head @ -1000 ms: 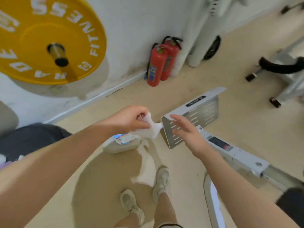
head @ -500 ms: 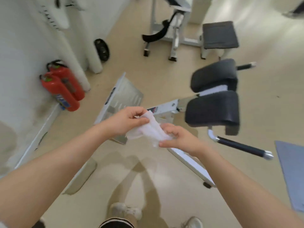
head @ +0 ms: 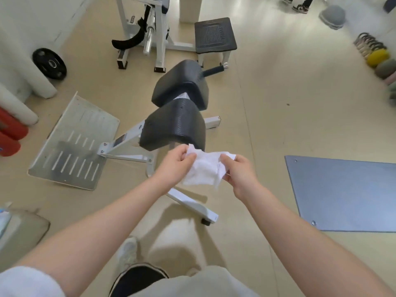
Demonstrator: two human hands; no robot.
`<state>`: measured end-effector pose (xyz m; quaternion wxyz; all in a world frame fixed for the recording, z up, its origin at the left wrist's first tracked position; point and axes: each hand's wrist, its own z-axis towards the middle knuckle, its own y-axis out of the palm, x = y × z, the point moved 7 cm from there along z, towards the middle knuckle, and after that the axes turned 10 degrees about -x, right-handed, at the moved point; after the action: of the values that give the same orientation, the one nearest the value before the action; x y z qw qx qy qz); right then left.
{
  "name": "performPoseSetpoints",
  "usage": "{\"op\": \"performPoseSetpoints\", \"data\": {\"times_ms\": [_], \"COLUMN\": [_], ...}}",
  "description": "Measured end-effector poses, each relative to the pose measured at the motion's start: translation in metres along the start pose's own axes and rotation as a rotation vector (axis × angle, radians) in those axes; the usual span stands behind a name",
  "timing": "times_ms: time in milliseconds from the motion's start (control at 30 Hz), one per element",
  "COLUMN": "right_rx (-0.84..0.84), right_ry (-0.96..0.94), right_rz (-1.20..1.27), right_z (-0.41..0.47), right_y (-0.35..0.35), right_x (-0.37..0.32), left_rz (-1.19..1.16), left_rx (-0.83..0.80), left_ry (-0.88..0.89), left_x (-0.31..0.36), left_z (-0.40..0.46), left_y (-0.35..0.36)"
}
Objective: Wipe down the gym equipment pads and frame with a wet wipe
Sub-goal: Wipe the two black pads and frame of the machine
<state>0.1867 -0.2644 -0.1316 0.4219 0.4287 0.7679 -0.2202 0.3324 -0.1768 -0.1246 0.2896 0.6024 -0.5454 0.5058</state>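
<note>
A crumpled white wet wipe point(head: 205, 168) is stretched between both hands in front of me. My left hand point(head: 174, 166) pinches its left edge and my right hand point(head: 237, 170) pinches its right edge. Just beyond the wipe stands a hyperextension bench with two black pads, the near pad point(head: 173, 125) and the far pad point(head: 182, 82). Its white frame point(head: 126, 138) runs left to a perforated metal foot plate point(head: 72, 144). A white base bar point(head: 192, 203) lies under my hands.
A grey floor mat point(head: 347, 194) lies at right. Behind the bench stand a white machine point(head: 156, 33) and a black step platform point(head: 215, 35). A black weight plate point(head: 49, 63) leans at left near red fire extinguishers point(head: 10, 136). Balls point(head: 381, 61) line the far right.
My view swung right from the wall and yellow plate to the bench. My right hand took hold of the wipe, and both hands have pulled it open wider.
</note>
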Motion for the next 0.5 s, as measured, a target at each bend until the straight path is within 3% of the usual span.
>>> {"op": "performPoseSetpoints", "data": {"times_ms": [133,267,367,500], "right_rx": [-0.085,-0.244,-0.341,-0.333], "right_ry": [-0.062,-0.121,-0.126,-0.145], "right_rz": [-0.081,0.014,0.009,-0.044], "right_z": [0.006,0.026,0.054,0.093], "right_y": [-0.01,-0.016,-0.019,-0.026], "right_x": [-0.012,-0.027,-0.032,-0.05], "left_rz": [0.005,-0.169,-0.294,-0.355], "left_rx": [0.002,-0.13,-0.171,-0.222], "left_ry": [-0.006,-0.007,-0.021,-0.131], "left_x": [0.025,0.045,0.041,0.038], "left_z": [0.011,0.038,0.069,0.113], "left_y": [0.047,0.079,0.082,0.066]}}
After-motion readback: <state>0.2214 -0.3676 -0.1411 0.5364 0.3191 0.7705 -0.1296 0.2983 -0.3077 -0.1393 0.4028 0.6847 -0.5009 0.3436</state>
